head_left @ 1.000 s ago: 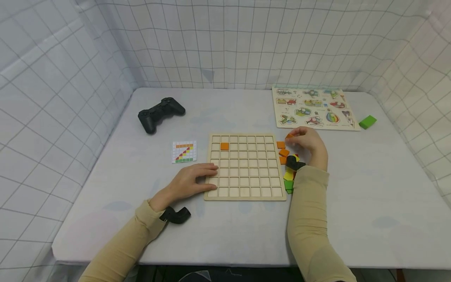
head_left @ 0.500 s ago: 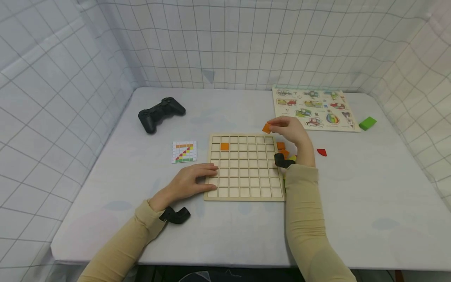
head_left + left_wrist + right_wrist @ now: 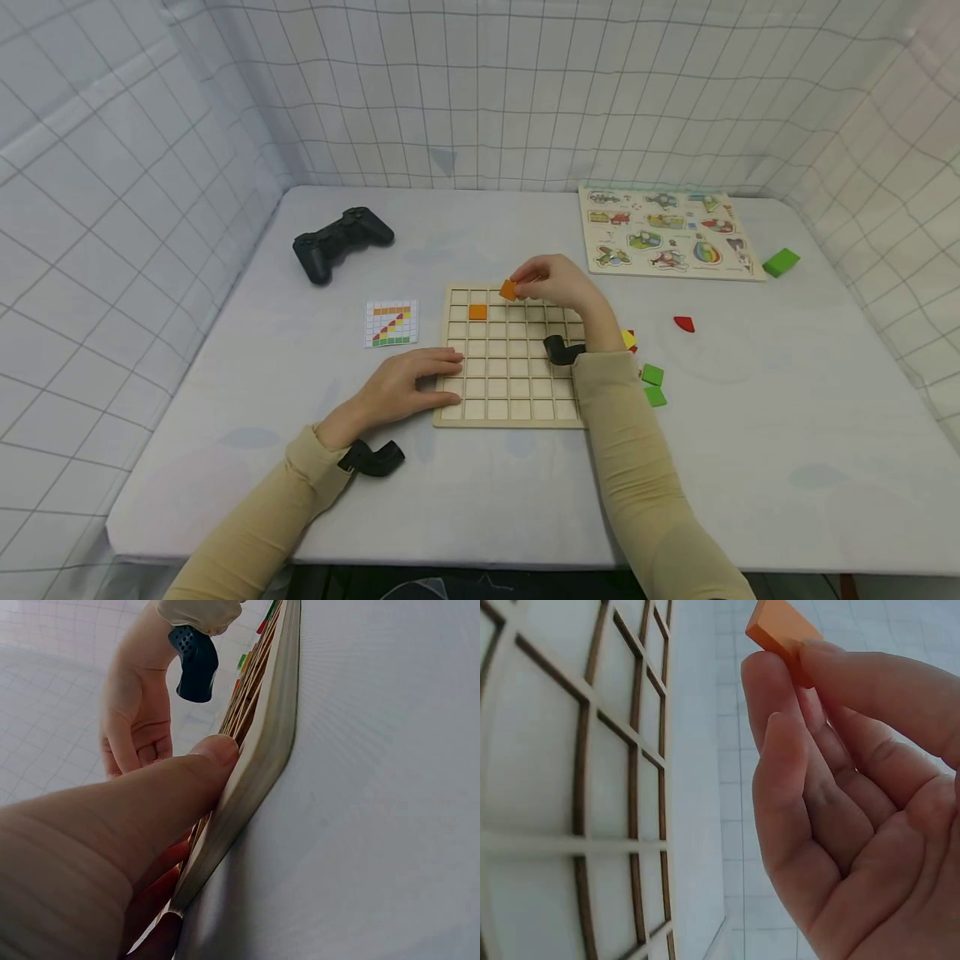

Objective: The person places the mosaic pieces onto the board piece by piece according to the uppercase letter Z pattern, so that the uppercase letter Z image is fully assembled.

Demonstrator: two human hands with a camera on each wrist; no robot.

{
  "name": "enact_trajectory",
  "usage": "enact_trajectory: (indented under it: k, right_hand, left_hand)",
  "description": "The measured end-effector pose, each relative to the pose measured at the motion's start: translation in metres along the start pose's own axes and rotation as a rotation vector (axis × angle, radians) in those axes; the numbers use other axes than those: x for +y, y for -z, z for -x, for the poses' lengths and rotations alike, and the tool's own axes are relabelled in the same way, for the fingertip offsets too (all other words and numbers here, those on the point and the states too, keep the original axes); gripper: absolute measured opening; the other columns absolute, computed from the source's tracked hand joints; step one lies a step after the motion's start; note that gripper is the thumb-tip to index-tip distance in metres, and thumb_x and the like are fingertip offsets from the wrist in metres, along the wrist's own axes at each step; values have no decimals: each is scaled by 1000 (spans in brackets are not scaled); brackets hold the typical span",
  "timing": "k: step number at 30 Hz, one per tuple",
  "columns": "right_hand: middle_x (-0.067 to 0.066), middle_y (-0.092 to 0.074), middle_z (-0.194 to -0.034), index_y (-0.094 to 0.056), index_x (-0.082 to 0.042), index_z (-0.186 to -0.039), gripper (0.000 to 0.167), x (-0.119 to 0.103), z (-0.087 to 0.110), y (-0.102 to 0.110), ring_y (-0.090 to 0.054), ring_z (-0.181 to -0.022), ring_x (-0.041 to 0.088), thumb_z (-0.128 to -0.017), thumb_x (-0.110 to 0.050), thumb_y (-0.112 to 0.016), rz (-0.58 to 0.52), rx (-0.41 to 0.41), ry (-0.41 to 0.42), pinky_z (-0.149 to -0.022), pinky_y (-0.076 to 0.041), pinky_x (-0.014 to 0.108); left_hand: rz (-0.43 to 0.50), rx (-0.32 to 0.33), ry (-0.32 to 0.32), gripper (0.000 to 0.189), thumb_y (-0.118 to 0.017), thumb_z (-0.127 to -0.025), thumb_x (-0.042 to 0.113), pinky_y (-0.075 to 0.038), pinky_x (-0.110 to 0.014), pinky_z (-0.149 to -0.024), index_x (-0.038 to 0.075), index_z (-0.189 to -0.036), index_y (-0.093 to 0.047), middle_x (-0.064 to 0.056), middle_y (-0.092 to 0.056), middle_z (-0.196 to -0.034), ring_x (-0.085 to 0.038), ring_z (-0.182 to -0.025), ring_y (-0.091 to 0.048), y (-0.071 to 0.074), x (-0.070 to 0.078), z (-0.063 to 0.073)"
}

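Observation:
My right hand (image 3: pixel 558 282) pinches an orange square tile (image 3: pixel 781 628) between thumb and fingertips, tilted over the far rows of a wooden grid board (image 3: pixel 498 367). Just left of the held tile, another orange tile (image 3: pixel 477 312) sits in a cell of the second row. My left hand (image 3: pixel 397 387) rests on the board's left side with its fingers extended. The left wrist view shows that thumb (image 3: pixel 216 750) lying on the board's rim. A small pattern card (image 3: pixel 392 323) with coloured squares lies left of the board.
Green tiles (image 3: pixel 654 386) and a yellow tile (image 3: pixel 628 339) lie right of the board, partly hidden by the right arm. A red quarter-round piece (image 3: pixel 683 323) is farther right. Behind stand a picture puzzle board (image 3: pixel 667 233), a green block (image 3: pixel 782 262) and a black game controller (image 3: pixel 343 242).
The right hand has picked an orange tile from the pile at the right and carried it left over the board's far edge. The left hand stays in place.

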State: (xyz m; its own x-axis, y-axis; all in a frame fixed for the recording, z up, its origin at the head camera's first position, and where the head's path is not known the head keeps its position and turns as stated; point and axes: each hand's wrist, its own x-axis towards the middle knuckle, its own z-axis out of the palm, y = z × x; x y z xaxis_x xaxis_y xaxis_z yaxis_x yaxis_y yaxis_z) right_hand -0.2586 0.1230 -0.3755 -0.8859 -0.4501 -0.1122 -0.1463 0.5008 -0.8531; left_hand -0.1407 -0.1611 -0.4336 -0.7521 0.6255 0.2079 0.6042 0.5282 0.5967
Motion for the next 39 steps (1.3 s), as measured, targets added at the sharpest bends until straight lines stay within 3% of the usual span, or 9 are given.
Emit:
enact_trajectory:
  k: [7,11,21,31,39]
  right_hand:
    - [11,-65,-103,-68,-4,-105,18,-3,-7,-14,-58,-91,24,-90,-12,-63,121,-59,10,-80,-50,36]
    - [9,-65,-100,-68,-6,-104,16,-3,-11,-22,-57,-88,23,-90,-12,-62,173,-70,-36,-78,-50,34]
    - [8,-67,-100,-70,-8,-105,18,1,-14,-28,-61,-86,21,-92,-16,-62,196,-68,-87,-78,-52,32]
    - [8,-62,-116,-66,-11,-118,28,3,-12,-20,-59,-96,22,-93,-20,-58,170,-71,-95,-78,-52,33]
    - [14,-57,-120,-56,-5,-130,39,5,8,11,-56,-104,29,-93,-19,-58,83,-32,-29,-93,-47,44]
  left_hand:
    - [-2,-1,4,47,-73,-82,38,-38,-30,-107,9,-118,-67,1,-56,-131,-17,-126,-46,0,0,-1]
    - [-2,1,1,47,-73,-82,37,-38,-30,-107,8,-118,-67,1,-56,-131,-17,-126,-46,-1,0,-1]
    - [-1,4,-5,46,-74,-82,36,-38,-30,-107,8,-117,-67,0,-56,-130,-18,-125,-47,0,1,-1]
    - [-11,14,-20,45,-74,-81,35,-39,-32,-107,8,-117,-68,-1,-57,-130,-18,-125,-47,0,2,-1]
    - [-10,13,-18,46,-74,-81,35,-38,-30,-107,8,-118,-67,0,-57,-130,-18,-126,-46,0,1,0]
